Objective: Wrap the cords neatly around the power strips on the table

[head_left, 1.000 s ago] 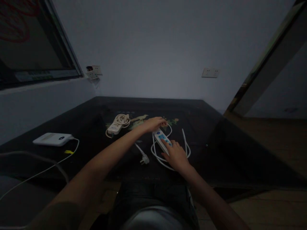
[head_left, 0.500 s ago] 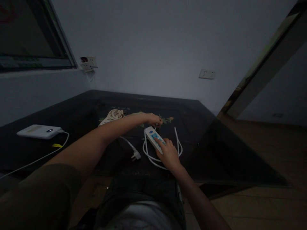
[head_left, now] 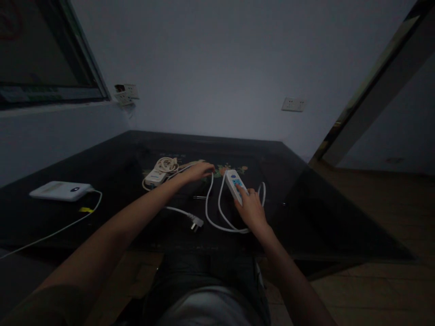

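My right hand (head_left: 252,209) grips the near end of a white power strip (head_left: 235,183) with blue sockets, lifted and tilted above the black table (head_left: 306,199). Its white cord (head_left: 217,213) loops across the table and ends in a plug (head_left: 196,222) lying near the front edge. My left hand (head_left: 199,171) is closed on that cord, to the left of the strip. Just beyond my left hand lies a second, cream power strip (head_left: 157,174) with its cord coiled on top.
A white flat device (head_left: 60,190) with a white cable (head_left: 54,232) sits at the table's left side. Wall sockets (head_left: 293,104) are on the far wall and others (head_left: 124,93) in the left corner. A dark window is at upper left, wooden floor to the right.
My right hand has raised the white strip and shifted it right. My left hand has moved left along the cord, pulling the loops out wider.
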The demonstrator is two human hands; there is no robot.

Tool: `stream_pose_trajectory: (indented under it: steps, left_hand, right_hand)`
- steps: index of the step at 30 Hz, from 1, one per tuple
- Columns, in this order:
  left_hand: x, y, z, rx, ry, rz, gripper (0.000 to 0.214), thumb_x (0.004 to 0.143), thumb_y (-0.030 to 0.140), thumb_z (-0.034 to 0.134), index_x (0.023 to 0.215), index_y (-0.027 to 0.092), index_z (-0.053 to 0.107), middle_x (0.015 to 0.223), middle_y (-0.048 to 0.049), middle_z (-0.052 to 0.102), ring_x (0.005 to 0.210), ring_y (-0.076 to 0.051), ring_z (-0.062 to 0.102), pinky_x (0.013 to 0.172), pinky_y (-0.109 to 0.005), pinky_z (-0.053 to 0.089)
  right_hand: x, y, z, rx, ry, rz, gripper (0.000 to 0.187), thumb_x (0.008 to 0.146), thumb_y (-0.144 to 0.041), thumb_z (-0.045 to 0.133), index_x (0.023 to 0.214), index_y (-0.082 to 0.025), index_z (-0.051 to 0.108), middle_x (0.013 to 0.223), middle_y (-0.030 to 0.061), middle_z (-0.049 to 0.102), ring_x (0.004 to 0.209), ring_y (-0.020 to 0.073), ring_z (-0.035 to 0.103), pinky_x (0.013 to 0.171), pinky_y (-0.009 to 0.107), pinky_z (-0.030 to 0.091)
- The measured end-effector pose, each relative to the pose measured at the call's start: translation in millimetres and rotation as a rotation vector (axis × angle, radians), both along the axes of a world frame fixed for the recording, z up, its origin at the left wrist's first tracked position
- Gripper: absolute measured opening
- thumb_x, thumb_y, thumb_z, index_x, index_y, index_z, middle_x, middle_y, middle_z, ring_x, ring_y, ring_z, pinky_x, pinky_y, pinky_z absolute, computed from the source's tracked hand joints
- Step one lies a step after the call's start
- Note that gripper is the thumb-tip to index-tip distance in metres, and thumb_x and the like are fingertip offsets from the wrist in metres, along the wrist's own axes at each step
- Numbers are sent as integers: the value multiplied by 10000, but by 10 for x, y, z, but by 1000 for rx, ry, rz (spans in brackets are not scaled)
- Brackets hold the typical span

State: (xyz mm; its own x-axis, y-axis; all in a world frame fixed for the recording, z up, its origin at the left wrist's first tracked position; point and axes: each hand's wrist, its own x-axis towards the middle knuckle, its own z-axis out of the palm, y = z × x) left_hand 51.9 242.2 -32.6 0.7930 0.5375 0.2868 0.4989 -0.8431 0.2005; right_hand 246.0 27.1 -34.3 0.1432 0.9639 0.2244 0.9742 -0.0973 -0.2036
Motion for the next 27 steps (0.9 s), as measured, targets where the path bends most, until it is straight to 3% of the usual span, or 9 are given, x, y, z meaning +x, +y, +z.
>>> stream_pose_trajectory:
  steps: [6,14,18,21,24,27]
  left_hand:
    - [15,-202,-42,18,13,-33,206,819,206,554,1013,230,618,1035,-53,654,998,-207,588,871,-303,416]
    - [21,-294,-166,39,139,-77,192,772,177,611,954,231,634,1012,-52,661,1008,-214,588,910,-321,408]
    - [47,-380,-86,51,163,-72,232,786,169,588,1011,218,618,1056,-71,640,1031,-221,575,915,-332,411]
    - [40,-653,98,55,142,-66,265,829,200,552,1090,206,590,1107,-92,616,1057,-234,557,929,-349,401]
    - [-37,-1135,308,-42,98,-149,221,895,267,485,1082,211,588,1079,-74,622,1005,-207,577,879,-307,423]
    - [-202,-1644,396,-139,128,-174,202,909,349,480,1008,227,608,987,-43,633,931,-188,590,827,-285,435]
  right_hand:
    - [-91,200,-103,-53,-84,-12,526,892,-314,485,1406,-286,382,1172,164,500,1074,307,484,718,362,485]
    - [-173,279,-178,-83,-84,-27,501,911,-283,453,1407,-257,381,1214,191,490,1101,312,477,761,396,485]
    - [-183,208,-127,-63,-48,12,523,913,-350,482,1407,-206,390,1248,205,496,1131,327,470,821,430,473]
    - [-99,7,38,97,77,172,485,918,-352,480,1370,-184,443,1330,174,474,1204,301,443,935,419,429]
    - [161,-266,222,356,320,294,341,941,-284,402,1227,-203,570,1248,107,555,1128,216,527,948,342,427]
    - [561,-456,225,482,441,172,284,919,-278,414,1062,-175,638,1048,102,644,962,212,603,836,328,467]
